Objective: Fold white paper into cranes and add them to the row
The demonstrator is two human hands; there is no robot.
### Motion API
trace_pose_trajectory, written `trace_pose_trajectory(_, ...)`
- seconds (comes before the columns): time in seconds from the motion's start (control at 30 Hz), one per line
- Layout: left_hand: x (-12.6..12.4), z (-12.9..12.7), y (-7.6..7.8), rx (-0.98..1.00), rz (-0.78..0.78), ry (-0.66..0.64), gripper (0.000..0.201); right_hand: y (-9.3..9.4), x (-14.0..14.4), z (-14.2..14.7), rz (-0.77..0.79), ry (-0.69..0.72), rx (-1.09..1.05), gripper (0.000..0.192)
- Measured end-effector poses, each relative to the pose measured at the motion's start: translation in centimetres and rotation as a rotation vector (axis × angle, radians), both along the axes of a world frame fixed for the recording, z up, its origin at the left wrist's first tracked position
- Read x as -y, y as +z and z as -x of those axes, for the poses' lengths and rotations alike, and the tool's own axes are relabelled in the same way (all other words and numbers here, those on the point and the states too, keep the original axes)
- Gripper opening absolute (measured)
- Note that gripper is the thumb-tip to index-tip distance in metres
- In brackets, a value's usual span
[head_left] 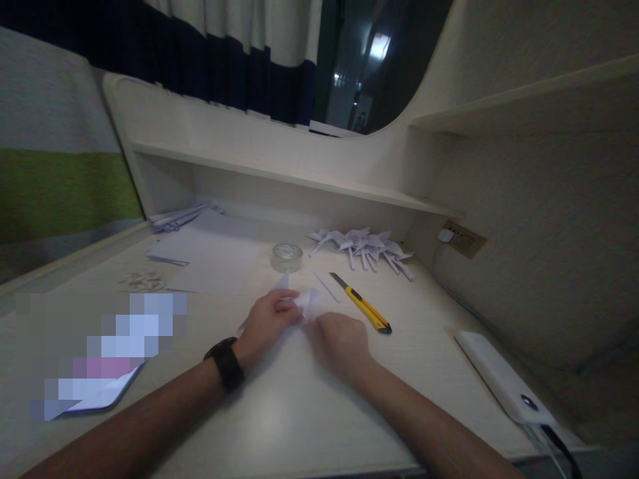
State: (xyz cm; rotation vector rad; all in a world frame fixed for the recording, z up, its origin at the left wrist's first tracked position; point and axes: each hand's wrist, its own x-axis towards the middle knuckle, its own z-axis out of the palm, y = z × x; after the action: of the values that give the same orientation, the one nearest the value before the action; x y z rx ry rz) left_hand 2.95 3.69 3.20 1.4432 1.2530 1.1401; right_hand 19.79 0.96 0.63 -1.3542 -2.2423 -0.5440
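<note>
Both hands, left hand (267,319) and right hand (342,339), closed on a half-folded paper piece (307,303) mid-surface, finished folded shapes (364,247) piled toward the far edge, knife (362,303) and tape (286,257) lying unused nearby.

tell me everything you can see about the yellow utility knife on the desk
The utility knife has a slim yellow body with black trim and a dark butt end. A grey tip at its far end may be the blade. It lies flat on the pale desk, slanting from upper left to lower right, just beyond the right hand. Nothing touches it.
</note>
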Motion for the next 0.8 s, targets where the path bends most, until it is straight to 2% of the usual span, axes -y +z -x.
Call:
trace_pose_trajectory(0.23,-0.24,0.07,-0.6,-0.005,-0.019,-0.046,0.032,-0.3,-0.17,-0.06,0.029,-0.013,0.041,0.018)
trace_pose_trajectory(0.8,-0.24,0.04,-0.87,0.054,0.018,-0.033,0.032,-0.32,-0.06,-0.02,0.02,0.002,0.035,0.011)
